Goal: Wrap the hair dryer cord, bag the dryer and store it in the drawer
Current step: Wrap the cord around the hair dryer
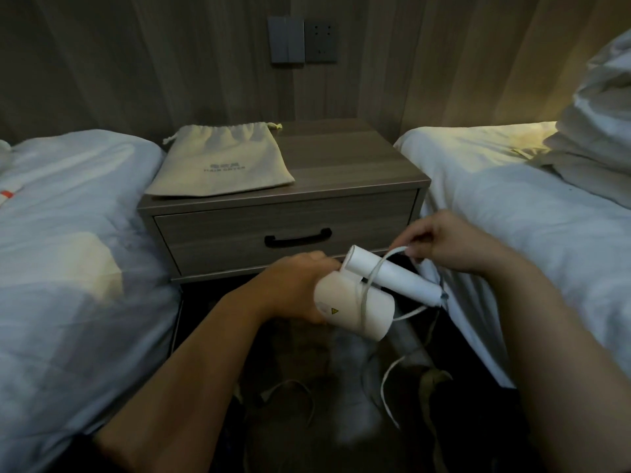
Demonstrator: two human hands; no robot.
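From the camera on the head, the person holds a white hair dryer [355, 314] low in front of the nightstand [345, 155], in the gap between two beds. The dryer is folded, so its handle [392, 274] lies along the round body. The left hand [297, 285] grips the body at its left end, with the fingers curled around it. The right hand [454, 244] is a little higher and to the right. Its fingers are bent and they pinch a loop of the white cord [370, 278]. From this pinch the cord goes down across the handle and over the body. The rest of the cord hangs below the dryer towards the dark floor, where the picture is blurred.

The cloth drawstring bag [222, 162] lies flat on the left half of the nightstand top. Its closed mouth is near the back edge and its bottom reaches the front edge, close to the front left corner. The drawer [218, 237] under the top is closed and has a dark handle [297, 237] in the middle.

The left bed [68, 216] and the right bed [512, 206] have white covers, and pillows [601, 124] are piled on the right one. On the wall above the nightstand are a switch plate [286, 39] and a socket [321, 42] side by side.
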